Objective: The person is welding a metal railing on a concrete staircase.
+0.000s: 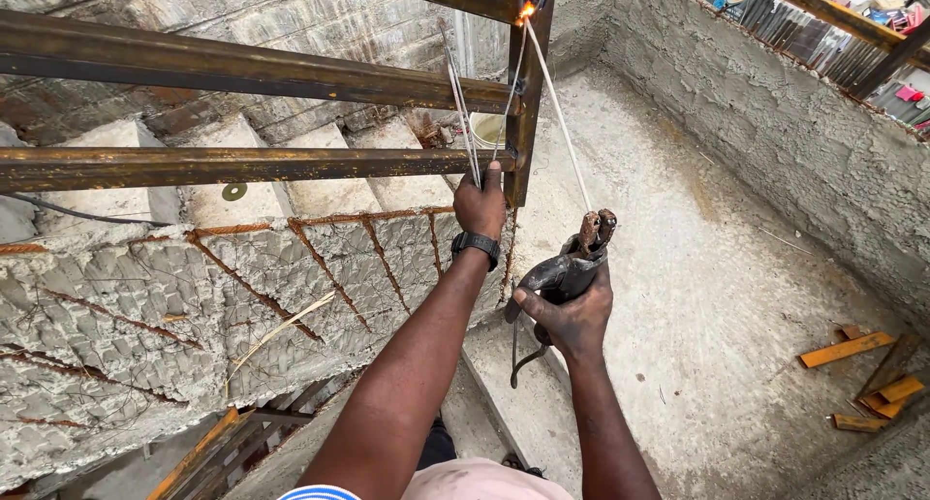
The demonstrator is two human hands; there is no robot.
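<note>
an electrode holder [567,272] is gripped by the closed right hand [573,316], its thin, stiff welding rod [557,112] touching the rusty steel frame [523,93] overhead. spare rods [463,112], light and springy, are pinched in the left hand [481,204]; the holder's insulated grip seems the safe hold.

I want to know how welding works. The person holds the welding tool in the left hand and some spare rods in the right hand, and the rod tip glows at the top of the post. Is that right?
Not quite: the hands are swapped. The head view shows the right hand holding the welding tool, and the left hand holding the spare rods. The rod tip does glow at the top of the post.
</note>
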